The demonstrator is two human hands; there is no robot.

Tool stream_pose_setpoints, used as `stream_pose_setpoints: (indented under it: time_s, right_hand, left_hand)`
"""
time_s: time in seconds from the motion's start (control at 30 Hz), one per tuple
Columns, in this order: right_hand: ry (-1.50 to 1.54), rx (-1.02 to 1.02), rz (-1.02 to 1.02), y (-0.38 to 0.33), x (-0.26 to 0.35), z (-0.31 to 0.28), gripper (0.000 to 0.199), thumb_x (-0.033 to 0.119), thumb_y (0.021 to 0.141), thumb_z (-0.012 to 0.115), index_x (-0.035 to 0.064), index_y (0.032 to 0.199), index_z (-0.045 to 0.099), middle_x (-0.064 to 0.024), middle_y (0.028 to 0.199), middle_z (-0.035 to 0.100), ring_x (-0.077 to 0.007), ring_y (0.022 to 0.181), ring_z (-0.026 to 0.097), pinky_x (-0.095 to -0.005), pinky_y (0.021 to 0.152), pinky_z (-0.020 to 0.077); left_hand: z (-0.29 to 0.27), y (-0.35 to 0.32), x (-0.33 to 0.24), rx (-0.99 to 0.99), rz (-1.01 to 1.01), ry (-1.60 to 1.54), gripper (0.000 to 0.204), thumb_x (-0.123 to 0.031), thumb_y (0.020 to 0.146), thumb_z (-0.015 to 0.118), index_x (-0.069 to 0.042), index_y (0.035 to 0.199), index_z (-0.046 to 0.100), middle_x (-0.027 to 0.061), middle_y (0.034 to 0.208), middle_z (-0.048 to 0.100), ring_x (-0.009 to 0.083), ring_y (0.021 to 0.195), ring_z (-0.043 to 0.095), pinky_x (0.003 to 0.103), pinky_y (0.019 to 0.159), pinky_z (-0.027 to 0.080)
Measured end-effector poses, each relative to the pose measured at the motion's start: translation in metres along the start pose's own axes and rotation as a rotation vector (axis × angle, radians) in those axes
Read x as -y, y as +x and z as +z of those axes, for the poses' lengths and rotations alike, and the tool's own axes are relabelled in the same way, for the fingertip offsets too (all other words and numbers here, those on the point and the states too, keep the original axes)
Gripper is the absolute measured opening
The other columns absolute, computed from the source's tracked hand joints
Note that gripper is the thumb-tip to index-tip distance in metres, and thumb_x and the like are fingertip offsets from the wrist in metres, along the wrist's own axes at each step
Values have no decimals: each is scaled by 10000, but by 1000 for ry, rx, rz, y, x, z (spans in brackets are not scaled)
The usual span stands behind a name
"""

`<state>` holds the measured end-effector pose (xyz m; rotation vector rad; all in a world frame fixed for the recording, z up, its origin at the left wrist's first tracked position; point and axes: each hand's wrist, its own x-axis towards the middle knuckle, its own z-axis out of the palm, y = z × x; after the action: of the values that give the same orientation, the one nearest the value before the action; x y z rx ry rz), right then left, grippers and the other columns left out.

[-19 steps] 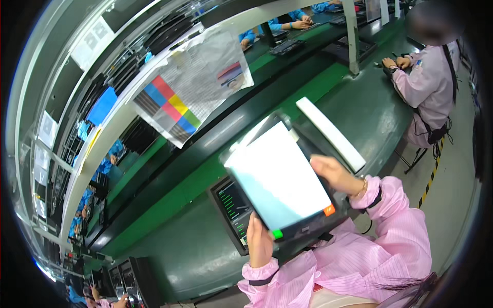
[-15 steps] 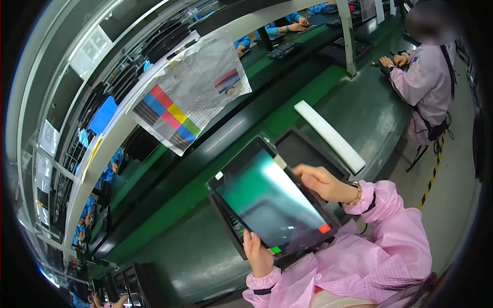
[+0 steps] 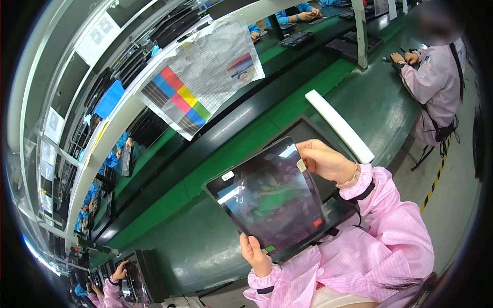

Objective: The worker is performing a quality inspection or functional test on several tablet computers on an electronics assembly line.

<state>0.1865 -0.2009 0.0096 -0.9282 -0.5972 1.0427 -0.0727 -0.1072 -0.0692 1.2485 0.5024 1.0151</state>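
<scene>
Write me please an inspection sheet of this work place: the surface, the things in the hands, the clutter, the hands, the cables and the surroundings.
Surface: green bench, mostly bare near the person.
Job's things: dark glossy tablet held tilted above the bench, screen reflecting; a dark tray lies behind it.
Clutter: long white bar lying on the bench.
Hands: left hand grips the tablet's lower edge; right hand grips its upper right edge.
Cables: nothing seen on the bench.
Surroundings: colour chart sheet hanging from the shelf; co-worker in pink coat seated further along.
</scene>
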Motion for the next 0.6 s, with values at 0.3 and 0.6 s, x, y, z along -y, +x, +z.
stream_pose_setpoints:
  time_s: [0.3,0.6]
  right_hand:
    - [69,-80,-358,19,-5,38,257,259,977,446,39,1082,530,21,966,573,-51,905,514,-221,834,409]
    - [-6,61,-614,102,48,30,224,244,969,463,45,1010,556,29,898,572,-27,824,502,-205,756,413]
  left_hand:
    - [31,55,-32,-89,-31,44,320,-213,968,460,9,1198,455,6,876,529,39,679,453,177,529,361]
    - [13,131,-38,430,6,166,453,-18,909,506,-3,1315,306,90,1098,529,133,959,542,276,729,518]
